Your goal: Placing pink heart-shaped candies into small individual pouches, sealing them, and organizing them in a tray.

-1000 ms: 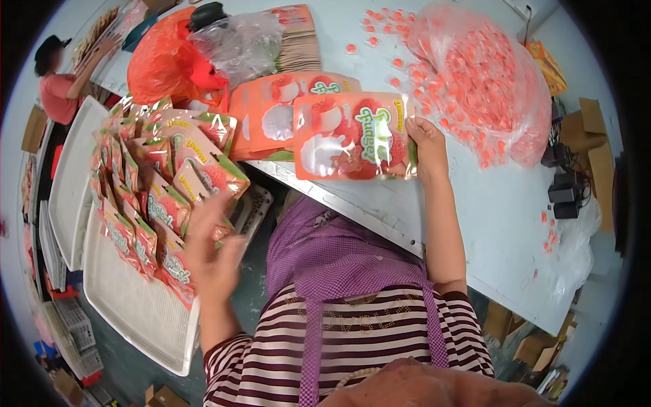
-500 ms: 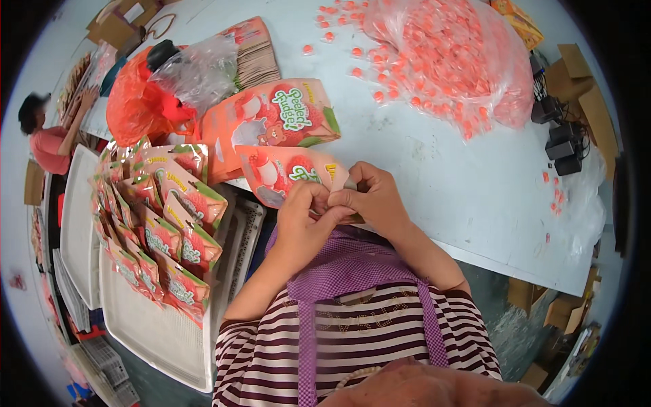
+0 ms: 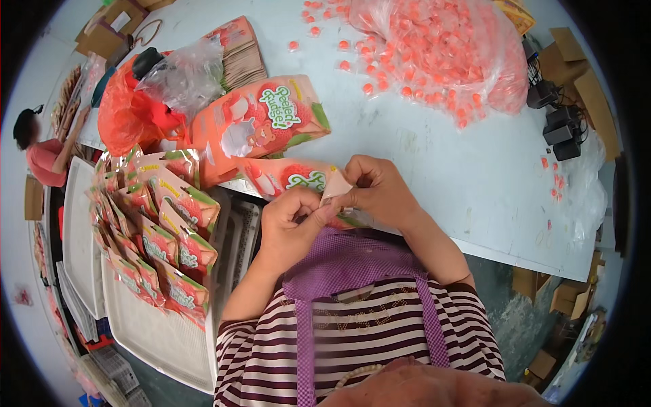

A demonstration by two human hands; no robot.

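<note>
Head view, pouch: you are holding an orange stand-up pouch (image 3: 298, 180) at the worktop (image 3: 434, 156) edge, centre of the frame, just above your purple apron (image 3: 352, 261).
Left hand: your left hand (image 3: 291, 220) is pinching the pouch's near corner, fingers (image 3: 319, 216) pressed together on it.
Right hand: your right hand (image 3: 380, 188) is gripping the same corner from the right, fingers curled tight around the folded lip.
Risk, tearing: you are pulling one small corner from both sides; in my judgement the film could rip rather than open cleanly.
Risk, dropping: the pouch is overhanging the worktop edge, so a slipped pinch could send it down into your lap or onto the floor.
Risk, knocking: the flat pouch stack (image 3: 261, 122) is lying just beside it, upper left of centre; a sharp tug could shove it.
Nearby: filled pouches (image 3: 159, 230) are standing in rows on the white tray (image 3: 149, 332) at lower left; the clear bag of pink sweets (image 3: 441, 47) is sitting at the top, well apart.
Change since half a second ago: your hands are staying on the same pouch, now slightly more parted, with the corner lifting between them.
Change since one second ago: your left hand is no longer down at the tray, and your right is no longer resting on the stack.
</note>
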